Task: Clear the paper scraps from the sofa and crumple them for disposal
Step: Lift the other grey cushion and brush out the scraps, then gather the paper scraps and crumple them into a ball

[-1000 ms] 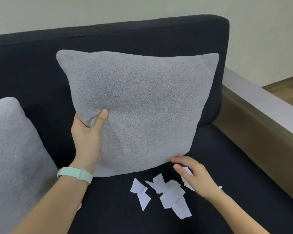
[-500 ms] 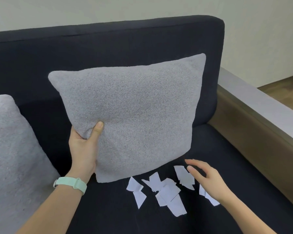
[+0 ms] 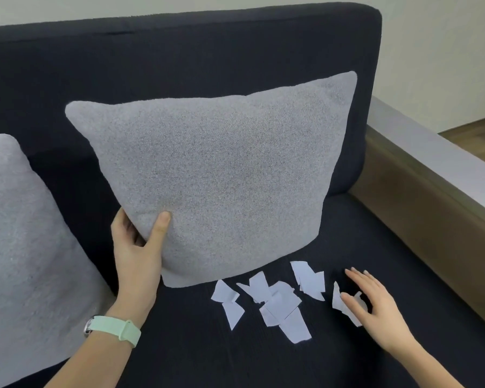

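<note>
Paper scraps (image 3: pixel 275 301) strewn on sofa seat (image 3: pixel 375 236), at six o'clock from tilted grey cushion (image 3: pixel 221 175). Left hand (image 3: pixel 136 247) clamped on cushion's lower corner, propping it clear. Right hand (image 3: pixel 373 306) spread flat, gripping nothing, fingertips pinning rightmost scrap (image 3: pixel 337 302), probably to rake.

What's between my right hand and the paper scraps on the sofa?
Nothing visible. The right hand is open, already on the rightmost of the scraps, the rest bare on the seat. The left hand holds the pillow tipped back, its lower edge just behind them.
</note>
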`<state>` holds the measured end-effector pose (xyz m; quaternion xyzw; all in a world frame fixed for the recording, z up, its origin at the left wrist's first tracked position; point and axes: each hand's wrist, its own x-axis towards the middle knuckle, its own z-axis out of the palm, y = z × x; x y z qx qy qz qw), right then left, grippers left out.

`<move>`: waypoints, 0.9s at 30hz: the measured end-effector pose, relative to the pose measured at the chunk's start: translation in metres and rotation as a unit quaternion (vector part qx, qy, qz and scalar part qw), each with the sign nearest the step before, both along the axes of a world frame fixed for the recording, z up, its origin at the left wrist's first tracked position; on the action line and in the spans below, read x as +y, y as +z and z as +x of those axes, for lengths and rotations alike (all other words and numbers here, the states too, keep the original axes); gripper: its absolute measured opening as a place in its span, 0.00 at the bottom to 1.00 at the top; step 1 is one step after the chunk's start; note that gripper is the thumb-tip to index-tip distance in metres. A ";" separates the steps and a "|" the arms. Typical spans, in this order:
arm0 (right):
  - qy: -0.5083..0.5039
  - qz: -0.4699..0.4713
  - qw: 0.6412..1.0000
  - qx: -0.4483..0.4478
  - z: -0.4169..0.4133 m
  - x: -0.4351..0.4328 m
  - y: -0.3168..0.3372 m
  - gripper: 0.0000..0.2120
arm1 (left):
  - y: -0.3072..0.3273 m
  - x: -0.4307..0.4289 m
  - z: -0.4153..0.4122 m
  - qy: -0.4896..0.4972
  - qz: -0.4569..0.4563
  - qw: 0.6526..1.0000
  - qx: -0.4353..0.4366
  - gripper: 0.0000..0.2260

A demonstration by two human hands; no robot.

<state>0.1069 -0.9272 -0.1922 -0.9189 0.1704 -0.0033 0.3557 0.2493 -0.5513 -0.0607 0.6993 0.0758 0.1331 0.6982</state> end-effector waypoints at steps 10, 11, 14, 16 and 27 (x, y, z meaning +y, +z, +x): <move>0.025 -0.088 0.995 0.040 -0.013 0.018 -0.030 0.41 | -0.045 0.008 -0.036 0.030 0.060 0.997 0.048 0.30; 0.037 -0.093 0.994 0.039 -0.011 0.020 -0.031 0.41 | -0.052 0.007 -0.042 0.032 0.058 0.995 0.069 0.30; 0.073 -0.098 0.992 0.034 -0.002 0.029 -0.032 0.41 | -0.074 0.005 -0.056 -0.001 0.070 0.988 0.140 0.29; 0.089 -0.093 0.991 0.025 0.007 0.035 -0.033 0.41 | -0.088 0.002 -0.061 -0.034 0.080 0.981 0.171 0.26; 0.165 -0.040 0.985 0.011 0.039 0.073 -0.034 0.40 | -0.139 -0.016 -0.078 -0.187 0.297 0.920 0.172 0.33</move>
